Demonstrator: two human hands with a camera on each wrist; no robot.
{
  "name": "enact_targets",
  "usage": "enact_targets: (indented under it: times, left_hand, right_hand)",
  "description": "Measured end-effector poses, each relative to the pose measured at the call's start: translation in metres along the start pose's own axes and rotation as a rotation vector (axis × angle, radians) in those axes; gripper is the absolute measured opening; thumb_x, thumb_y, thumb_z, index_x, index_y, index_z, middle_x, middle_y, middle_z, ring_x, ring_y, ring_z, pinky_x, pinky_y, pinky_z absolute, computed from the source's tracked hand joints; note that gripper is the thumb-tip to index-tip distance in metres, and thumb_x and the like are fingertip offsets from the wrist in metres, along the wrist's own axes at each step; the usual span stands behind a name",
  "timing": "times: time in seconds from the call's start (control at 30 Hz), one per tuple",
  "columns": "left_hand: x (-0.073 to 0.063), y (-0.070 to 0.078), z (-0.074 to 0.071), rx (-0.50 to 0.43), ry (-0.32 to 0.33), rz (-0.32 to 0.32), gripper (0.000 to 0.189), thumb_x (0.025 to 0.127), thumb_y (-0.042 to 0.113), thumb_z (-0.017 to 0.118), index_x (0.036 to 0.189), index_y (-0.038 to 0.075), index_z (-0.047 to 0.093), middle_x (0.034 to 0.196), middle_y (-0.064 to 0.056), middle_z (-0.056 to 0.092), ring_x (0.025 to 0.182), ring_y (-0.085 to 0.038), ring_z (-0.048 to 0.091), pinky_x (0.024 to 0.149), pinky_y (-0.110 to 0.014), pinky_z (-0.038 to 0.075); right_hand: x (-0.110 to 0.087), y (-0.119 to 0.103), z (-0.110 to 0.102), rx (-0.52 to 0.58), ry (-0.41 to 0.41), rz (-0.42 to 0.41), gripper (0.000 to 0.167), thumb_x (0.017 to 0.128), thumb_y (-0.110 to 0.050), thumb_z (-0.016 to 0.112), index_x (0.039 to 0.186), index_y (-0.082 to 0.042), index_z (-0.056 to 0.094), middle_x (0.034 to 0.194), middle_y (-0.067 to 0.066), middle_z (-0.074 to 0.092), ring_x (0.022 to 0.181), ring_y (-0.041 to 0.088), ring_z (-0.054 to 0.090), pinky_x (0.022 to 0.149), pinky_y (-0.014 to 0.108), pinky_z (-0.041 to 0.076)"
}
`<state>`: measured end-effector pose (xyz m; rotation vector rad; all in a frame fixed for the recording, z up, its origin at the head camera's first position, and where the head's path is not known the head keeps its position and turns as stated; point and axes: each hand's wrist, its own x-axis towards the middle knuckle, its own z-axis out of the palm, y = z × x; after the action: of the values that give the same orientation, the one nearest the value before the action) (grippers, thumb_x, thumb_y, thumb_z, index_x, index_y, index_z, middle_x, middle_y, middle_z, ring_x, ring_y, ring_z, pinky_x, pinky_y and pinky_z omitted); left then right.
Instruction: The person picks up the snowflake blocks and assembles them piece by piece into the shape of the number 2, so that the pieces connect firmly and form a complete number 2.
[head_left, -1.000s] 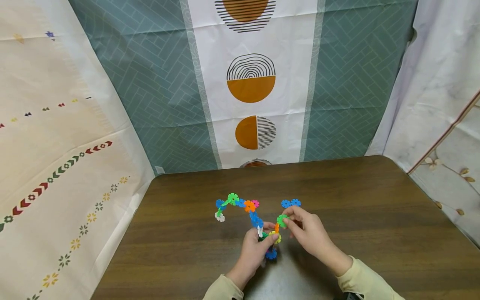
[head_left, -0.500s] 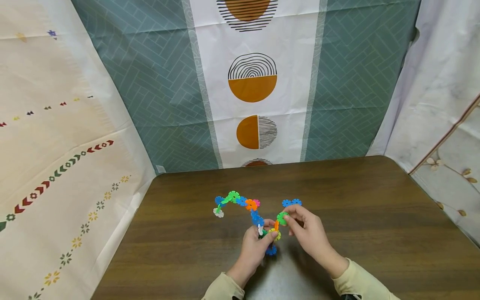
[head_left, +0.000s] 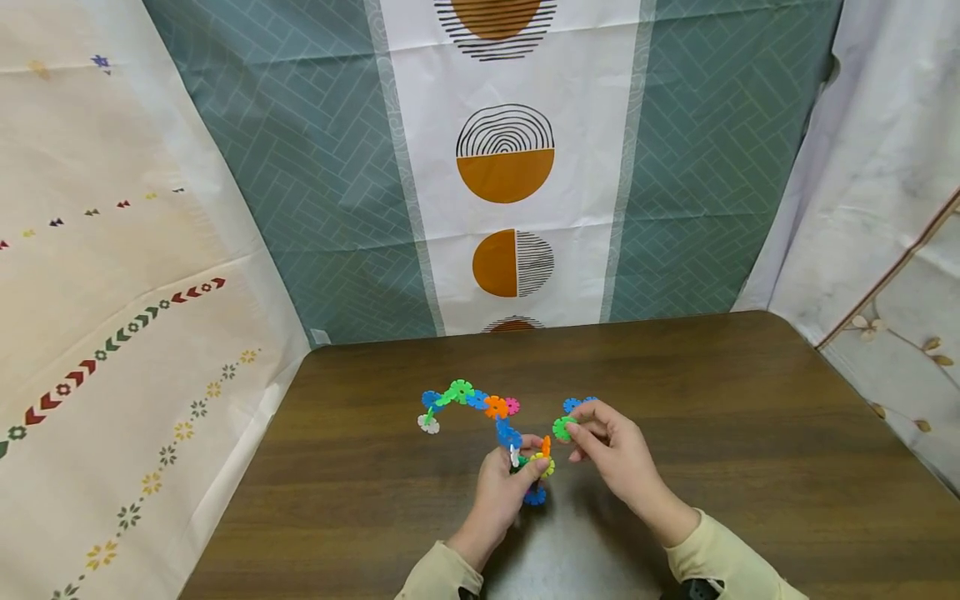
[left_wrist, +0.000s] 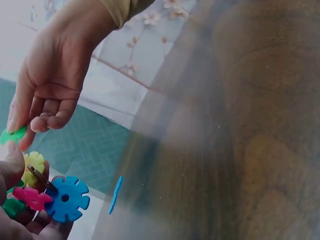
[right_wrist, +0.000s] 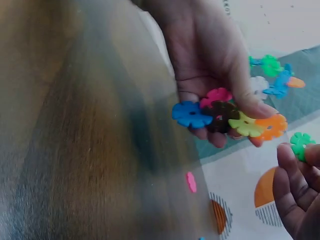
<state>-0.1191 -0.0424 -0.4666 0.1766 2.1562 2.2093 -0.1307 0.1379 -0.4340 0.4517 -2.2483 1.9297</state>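
My left hand [head_left: 497,496] grips a chain of notched flower-shaped plastic discs [head_left: 507,434], thumb over a yellow disc [right_wrist: 245,125]. From that grip the chain bends away to the far left, through blue, orange and green discs to a white one [head_left: 428,424]. At the near end an orange disc [right_wrist: 272,126] stands beside the yellow one, with brown, pink and blue discs [left_wrist: 69,199] on its other side. Between thumb and index finger, my right hand [head_left: 624,462] pinches a single green disc [head_left: 562,428], a small gap away from the orange disc.
Blue discs [head_left: 572,405] lie on the brown wooden table [head_left: 712,400] behind my right hand, partly hidden by it. A pink disc [right_wrist: 191,182] also lies on the table. Patterned cloths [head_left: 675,167] hang around the far and side edges.
The green disc, earlier against the orange disc, is now apart from it. My left hand has shifted slightly left with the chain; my right fingers now cover more of the blue discs.
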Motion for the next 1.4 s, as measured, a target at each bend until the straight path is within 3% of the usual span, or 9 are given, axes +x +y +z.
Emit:
enact_targets:
  times: [0.1, 0.27, 0.43, 0.57, 0.83, 1.0, 1.2, 1.4]
  left_hand:
    - [0.0, 0.0, 0.0, 0.028, -0.011, 0.008, 0.025, 0.088, 0.009, 0.072, 0.11, -0.002, 0.066, 0.089, -0.011, 0.068, 0.07, -0.011, 0.059, 0.069, -0.023, 0.049]
    - [-0.001, -0.001, 0.0, 0.033, -0.02, -0.005, 0.024, 0.088, 0.009, 0.073, 0.109, -0.001, 0.066, 0.086, -0.01, 0.068, 0.067, -0.013, 0.059, 0.066, -0.024, 0.049]
    - [-0.002, -0.004, -0.001, 0.014, -0.035, -0.012, 0.023, 0.089, 0.007, 0.071, 0.109, -0.003, 0.065, 0.086, -0.011, 0.069, 0.064, -0.012, 0.058, 0.064, -0.025, 0.049]
    - [-0.002, -0.005, -0.002, 0.008, -0.045, -0.016, 0.024, 0.089, 0.008, 0.071, 0.109, -0.003, 0.065, 0.086, -0.011, 0.069, 0.065, -0.014, 0.059, 0.065, -0.026, 0.05]
    - [-0.003, -0.008, -0.002, 0.041, -0.046, -0.03, 0.021, 0.088, 0.005, 0.072, 0.107, -0.002, 0.067, 0.089, -0.011, 0.07, 0.069, -0.013, 0.061, 0.066, -0.025, 0.051]
    - [-0.002, -0.01, -0.002, 0.068, -0.043, -0.029, 0.021, 0.087, 0.006, 0.072, 0.106, -0.001, 0.067, 0.091, -0.01, 0.071, 0.074, -0.011, 0.061, 0.069, -0.024, 0.05]
    - [-0.003, -0.01, -0.003, 0.062, -0.052, -0.026, 0.023, 0.087, 0.008, 0.073, 0.106, -0.003, 0.067, 0.09, -0.011, 0.071, 0.072, -0.01, 0.061, 0.068, -0.023, 0.05]
    - [-0.005, -0.011, -0.003, 0.05, -0.068, -0.031, 0.022, 0.088, 0.004, 0.071, 0.105, -0.008, 0.066, 0.088, -0.014, 0.071, 0.063, -0.01, 0.058, 0.062, -0.022, 0.05]
  right_hand:
    - [-0.001, -0.003, 0.003, -0.058, -0.005, -0.018, 0.012, 0.094, -0.008, 0.064, 0.105, -0.002, 0.062, 0.087, 0.016, 0.071, 0.057, 0.025, 0.062, 0.06, 0.031, 0.056]
    - [-0.001, -0.003, 0.006, -0.2, -0.004, -0.08, 0.012, 0.092, -0.007, 0.066, 0.102, -0.013, 0.067, 0.078, -0.002, 0.07, 0.054, 0.015, 0.058, 0.056, 0.028, 0.052]
    - [0.0, -0.002, 0.005, -0.31, -0.02, -0.166, 0.014, 0.091, -0.01, 0.069, 0.098, -0.022, 0.068, 0.072, -0.015, 0.065, 0.051, 0.018, 0.056, 0.05, 0.026, 0.047]
    - [-0.001, -0.003, 0.004, -0.326, -0.032, -0.18, 0.015, 0.091, -0.009, 0.069, 0.098, -0.022, 0.069, 0.072, -0.016, 0.064, 0.051, 0.018, 0.055, 0.049, 0.026, 0.047]
    - [-0.002, 0.001, 0.005, -0.373, -0.043, -0.191, 0.015, 0.091, -0.009, 0.069, 0.098, -0.022, 0.068, 0.069, -0.018, 0.061, 0.05, 0.004, 0.05, 0.048, 0.024, 0.045]
    - [-0.003, 0.001, 0.008, -0.384, -0.03, -0.174, 0.011, 0.091, -0.012, 0.068, 0.098, -0.02, 0.069, 0.069, -0.018, 0.061, 0.049, 0.002, 0.048, 0.046, 0.024, 0.043]
    - [-0.005, 0.001, 0.008, -0.41, -0.042, -0.145, 0.013, 0.09, -0.009, 0.07, 0.095, -0.021, 0.07, 0.069, -0.016, 0.061, 0.049, 0.002, 0.046, 0.046, 0.023, 0.042]
    - [-0.005, 0.004, 0.009, -0.443, -0.065, -0.184, 0.014, 0.088, -0.006, 0.071, 0.092, -0.019, 0.072, 0.065, -0.015, 0.058, 0.049, -0.001, 0.044, 0.045, 0.022, 0.042]
